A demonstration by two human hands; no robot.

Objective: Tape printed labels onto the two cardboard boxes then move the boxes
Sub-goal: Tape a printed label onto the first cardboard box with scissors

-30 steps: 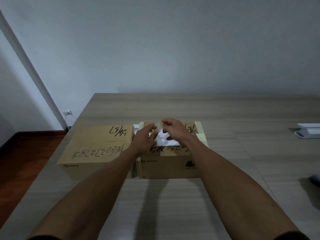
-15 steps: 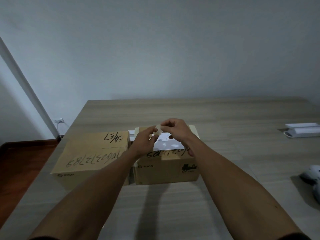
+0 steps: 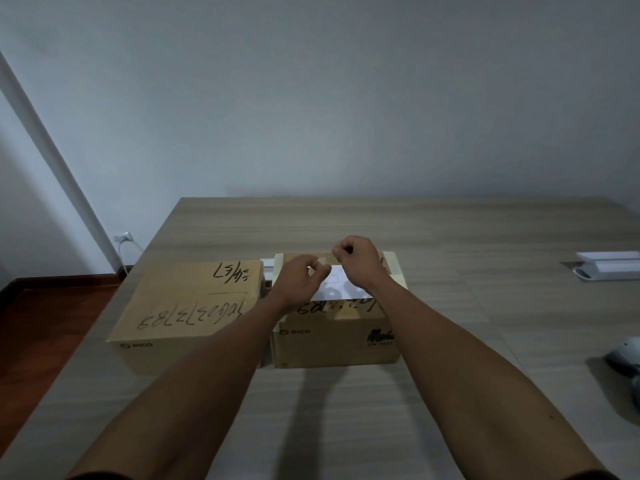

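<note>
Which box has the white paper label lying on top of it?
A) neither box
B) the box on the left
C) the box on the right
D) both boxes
C: the white label lies on top of the right box, under both hands, while the left box shows only black handwriting on its bare cardboard top.

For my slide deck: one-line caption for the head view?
Both hands pinch tape above a label on the right box.

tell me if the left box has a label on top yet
Not yet. The left box top shows only handwritten marker; the white label lies on the right box.
</note>
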